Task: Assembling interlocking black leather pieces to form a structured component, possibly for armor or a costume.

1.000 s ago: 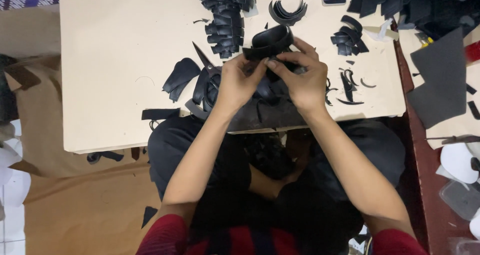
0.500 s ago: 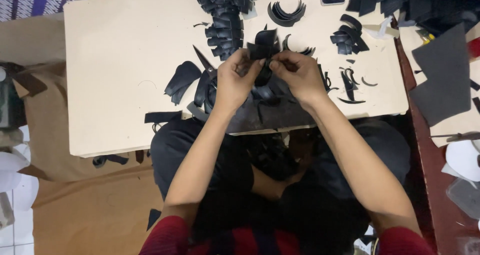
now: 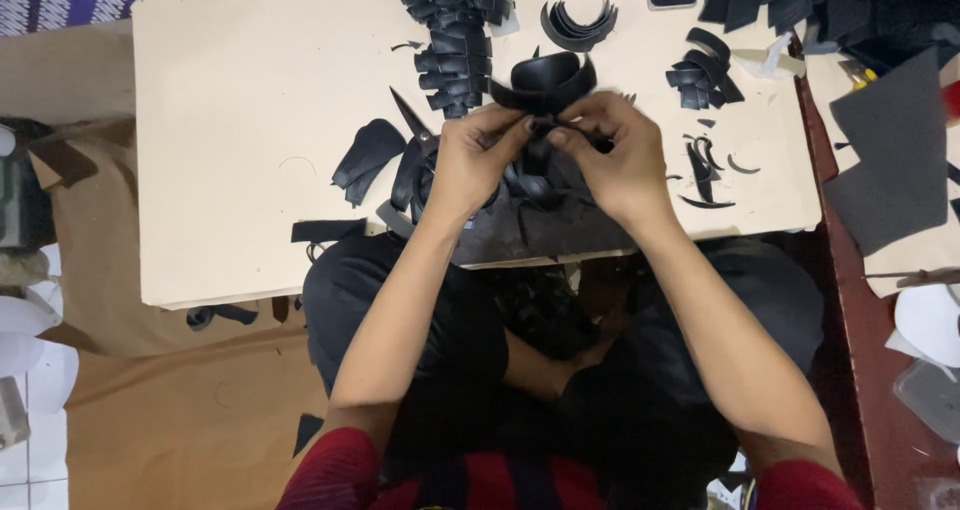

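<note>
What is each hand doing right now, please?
Left hand: closed, its grip pinching the curved black leather piece.
Right hand: closed, its grip pinching the same piece from the other side.

both bare forearms reached forward from red sleeves and converged toward the middle. the left hand (image 3: 478, 160) lay with its back up, wrist bent slightly inward, thumb and forefinger pinched together at the tips. the right hand (image 3: 612, 155) mirrored it, knuckles raised, its fingers (image 3: 560, 135) curled and closed in a pinch that met the left hand's fingertips. the two hands touched at the fingertips, elbows spread wider than the wrists, both wrists held level
</note>
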